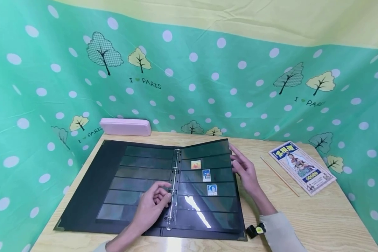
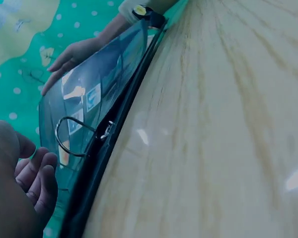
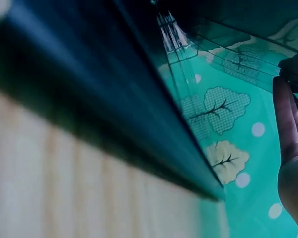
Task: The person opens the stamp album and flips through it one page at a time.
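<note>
A black ring-binder stamp album (image 1: 88, 185) lies spread on the table, with dark strip-pocket pages on both sides. Three small stamps (image 1: 212, 190) sit in pockets of the right-hand stamp page (image 1: 208, 203). My right hand (image 1: 247, 173) is at this page's outer edge, pinching it between thumb and fingers; the page tilts up off the cover. In the right wrist view, the fingertips (image 3: 283, 99) meet the page's dark edge. My left hand (image 1: 152, 204) hovers beside the metal rings (image 1: 173, 190), fingers loosely curled and holding nothing.
A pink case (image 1: 125, 127) stands at the back left against the polka-dot cloth. To the right lie a thin wooden stick (image 1: 280, 176) and a printed booklet (image 1: 302, 168). A black wrist device (image 1: 256, 230) sits by the right sleeve.
</note>
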`<control>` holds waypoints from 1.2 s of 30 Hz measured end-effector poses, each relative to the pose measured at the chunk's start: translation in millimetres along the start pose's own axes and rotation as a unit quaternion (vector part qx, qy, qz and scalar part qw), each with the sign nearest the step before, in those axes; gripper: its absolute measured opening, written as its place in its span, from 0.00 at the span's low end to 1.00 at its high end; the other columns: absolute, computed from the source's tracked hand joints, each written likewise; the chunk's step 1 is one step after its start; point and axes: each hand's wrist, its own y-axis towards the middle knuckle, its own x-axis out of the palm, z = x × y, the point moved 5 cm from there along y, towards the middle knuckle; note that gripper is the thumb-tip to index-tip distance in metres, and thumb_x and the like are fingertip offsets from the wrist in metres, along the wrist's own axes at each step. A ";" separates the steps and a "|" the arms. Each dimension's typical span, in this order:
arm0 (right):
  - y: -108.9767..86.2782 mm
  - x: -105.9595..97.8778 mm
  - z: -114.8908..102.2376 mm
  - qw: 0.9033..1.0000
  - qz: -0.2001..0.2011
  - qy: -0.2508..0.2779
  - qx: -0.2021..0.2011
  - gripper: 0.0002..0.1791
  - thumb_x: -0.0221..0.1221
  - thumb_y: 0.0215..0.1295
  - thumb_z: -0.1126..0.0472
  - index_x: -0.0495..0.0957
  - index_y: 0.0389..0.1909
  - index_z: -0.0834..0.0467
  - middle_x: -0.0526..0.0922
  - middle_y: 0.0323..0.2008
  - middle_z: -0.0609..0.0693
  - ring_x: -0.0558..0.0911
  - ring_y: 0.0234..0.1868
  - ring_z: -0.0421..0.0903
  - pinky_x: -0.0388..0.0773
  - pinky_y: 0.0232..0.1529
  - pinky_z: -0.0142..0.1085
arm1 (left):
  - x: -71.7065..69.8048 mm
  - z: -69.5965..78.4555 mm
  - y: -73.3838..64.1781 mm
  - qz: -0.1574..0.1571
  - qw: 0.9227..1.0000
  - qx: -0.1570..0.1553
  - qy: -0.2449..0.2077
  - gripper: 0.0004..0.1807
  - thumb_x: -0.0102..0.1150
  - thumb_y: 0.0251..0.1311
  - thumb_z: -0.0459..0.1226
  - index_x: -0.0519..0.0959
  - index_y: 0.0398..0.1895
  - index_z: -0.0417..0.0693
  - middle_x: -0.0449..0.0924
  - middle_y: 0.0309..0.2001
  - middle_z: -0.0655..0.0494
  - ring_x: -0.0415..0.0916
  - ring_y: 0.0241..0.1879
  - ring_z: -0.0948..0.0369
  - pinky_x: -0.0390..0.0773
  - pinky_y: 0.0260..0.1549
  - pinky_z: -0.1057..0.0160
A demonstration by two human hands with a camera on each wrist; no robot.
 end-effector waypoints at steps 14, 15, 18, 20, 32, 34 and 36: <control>-4.3 22.1 -33.6 0.994 -0.084 0.058 -0.032 0.28 0.40 0.88 0.66 0.70 0.82 0.62 0.78 0.76 0.40 0.79 0.68 0.41 0.83 0.58 0.32 | 28.0 68.3 1.0 -0.089 0.994 0.050 0.028 0.11 0.69 0.76 0.32 0.85 0.57 0.46 0.85 0.36 0.63 0.79 0.32 0.66 0.81 0.33 0.69; -4.9 24.0 -36.2 0.993 -0.091 0.060 -0.034 0.28 0.40 0.88 0.66 0.69 0.82 0.62 0.77 0.77 0.41 0.78 0.69 0.41 0.83 0.58 0.33 | 30.5 72.0 0.4 -0.094 0.994 0.055 0.027 0.11 0.69 0.76 0.33 0.85 0.57 0.47 0.85 0.36 0.63 0.79 0.32 0.66 0.81 0.34 0.69; -7.8 30.6 -44.5 0.990 -0.115 0.066 -0.043 0.28 0.39 0.90 0.61 0.68 0.83 0.63 0.74 0.81 0.43 0.76 0.73 0.41 0.82 0.62 0.34 | 37.7 83.0 0.6 -0.107 0.993 0.056 0.018 0.12 0.69 0.77 0.35 0.85 0.59 0.49 0.85 0.37 0.62 0.80 0.34 0.65 0.82 0.35 0.68; -10.6 35.8 -50.1 0.988 -0.132 0.071 -0.045 0.30 0.38 0.92 0.56 0.67 0.84 0.63 0.71 0.82 0.42 0.74 0.77 0.40 0.81 0.64 0.34 | 42.1 89.9 2.7 -0.110 0.993 0.049 0.014 0.13 0.69 0.77 0.38 0.84 0.60 0.50 0.85 0.38 0.61 0.80 0.35 0.65 0.83 0.34 0.68; -26.4 77.6 -82.0 0.948 -0.280 0.124 -0.083 0.44 0.25 0.92 0.39 0.55 0.86 0.71 0.51 0.90 0.60 0.51 0.90 0.51 0.61 0.84 0.42 | 55.4 111.1 17.5 -0.075 0.996 0.013 -0.051 0.23 0.74 0.72 0.42 0.72 0.57 0.41 0.83 0.36 0.56 0.82 0.27 0.62 0.86 0.16 0.49; -29.0 82.8 -86.1 0.945 -0.293 0.119 -0.080 0.44 0.22 0.92 0.38 0.54 0.87 0.68 0.49 0.90 0.61 0.48 0.91 0.52 0.57 0.85 0.41 | 54.4 111.6 18.5 -0.063 0.997 0.015 -0.035 0.24 0.76 0.71 0.42 0.72 0.57 0.43 0.83 0.36 0.57 0.82 0.27 0.62 0.86 0.18 0.54; -31.1 86.9 -89.6 0.944 -0.302 0.109 -0.078 0.44 0.20 0.91 0.38 0.55 0.87 0.66 0.47 0.90 0.62 0.46 0.91 0.53 0.53 0.86 0.41 | 53.5 111.8 19.5 -0.055 0.998 0.020 -0.018 0.24 0.77 0.69 0.43 0.72 0.56 0.45 0.83 0.35 0.59 0.82 0.27 0.63 0.85 0.20 0.59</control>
